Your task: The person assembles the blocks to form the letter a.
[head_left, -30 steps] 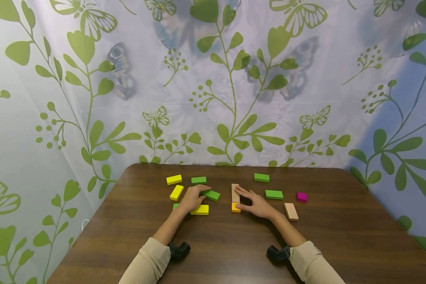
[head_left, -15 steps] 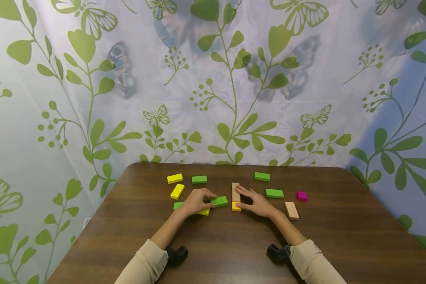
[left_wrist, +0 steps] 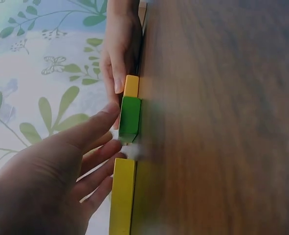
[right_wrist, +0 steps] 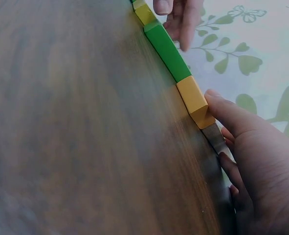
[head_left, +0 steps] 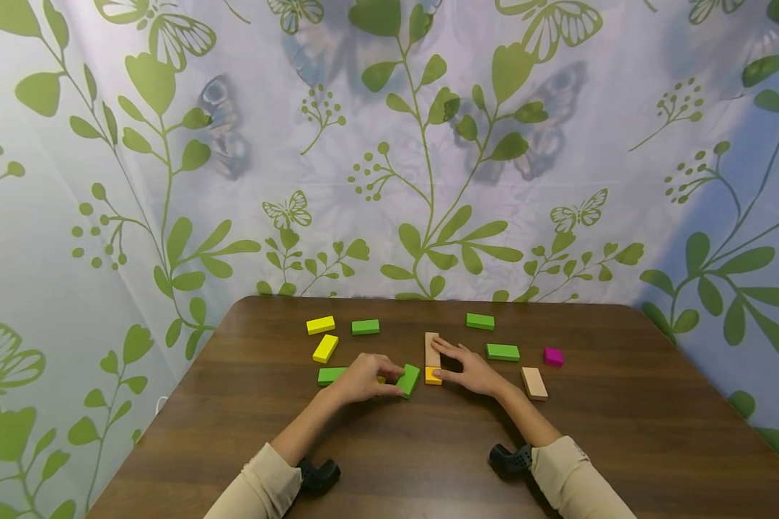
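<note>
In the head view my left hand (head_left: 362,378) pinches a green block (head_left: 408,382) between thumb and fingers, the block slanting on the table. My right hand (head_left: 470,370) has its thumb at a short orange block (head_left: 433,375) and its fingertips on a beige block (head_left: 432,349) that lies end to end with the orange one. Its fingers are fairly straight. In the right wrist view the green block (right_wrist: 167,51) appears in line with the orange block (right_wrist: 193,98). A yellow block (left_wrist: 122,196) lies beside my left hand, mostly hidden by it in the head view.
Yellow blocks (head_left: 325,349) and green blocks (head_left: 366,327) lie at the left. On the right are more green blocks (head_left: 503,352), a beige block (head_left: 534,383) and a magenta block (head_left: 554,357). The brown table (head_left: 428,461) ends at a patterned curtain (head_left: 389,144).
My left hand has shifted right and toward me, bringing the green block along and turning it toward upright in the view. My right hand has stayed in place on the orange and beige blocks.
</note>
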Demonstrator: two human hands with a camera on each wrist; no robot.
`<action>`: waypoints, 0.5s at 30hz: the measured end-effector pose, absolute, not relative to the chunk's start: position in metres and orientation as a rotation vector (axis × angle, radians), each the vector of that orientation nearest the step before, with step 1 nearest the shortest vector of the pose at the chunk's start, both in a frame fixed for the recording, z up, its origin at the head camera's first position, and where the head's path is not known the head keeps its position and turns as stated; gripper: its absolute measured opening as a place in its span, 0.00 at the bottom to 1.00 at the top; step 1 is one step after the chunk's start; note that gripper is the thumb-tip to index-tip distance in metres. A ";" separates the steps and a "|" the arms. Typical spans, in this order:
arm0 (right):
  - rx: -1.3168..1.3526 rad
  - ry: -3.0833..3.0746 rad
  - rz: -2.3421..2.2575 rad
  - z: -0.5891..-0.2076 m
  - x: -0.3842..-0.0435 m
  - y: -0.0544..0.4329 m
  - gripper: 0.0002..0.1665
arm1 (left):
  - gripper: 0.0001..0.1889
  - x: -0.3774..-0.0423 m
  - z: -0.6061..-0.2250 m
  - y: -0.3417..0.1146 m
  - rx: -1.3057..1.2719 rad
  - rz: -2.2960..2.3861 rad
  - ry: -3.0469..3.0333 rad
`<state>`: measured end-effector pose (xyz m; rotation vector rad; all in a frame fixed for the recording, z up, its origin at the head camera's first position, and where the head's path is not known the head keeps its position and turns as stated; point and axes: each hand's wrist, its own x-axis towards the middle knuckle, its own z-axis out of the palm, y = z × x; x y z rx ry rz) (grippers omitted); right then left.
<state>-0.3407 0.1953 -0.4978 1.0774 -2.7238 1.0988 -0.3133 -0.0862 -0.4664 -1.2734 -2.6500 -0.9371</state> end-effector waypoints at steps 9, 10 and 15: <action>1.085 -2.715 1.088 -0.498 -0.340 0.195 0.41 | 0.35 -0.316 -0.472 -0.085 -1.311 -0.823 -2.788; 1.081 -2.719 1.086 -0.498 -0.340 0.195 0.41 | 0.34 -0.316 -0.472 -0.085 -1.321 -0.821 -2.790; 1.080 -2.727 1.077 -0.497 -0.340 0.195 0.41 | 0.33 -0.311 -0.471 -0.082 -1.313 -0.776 -2.786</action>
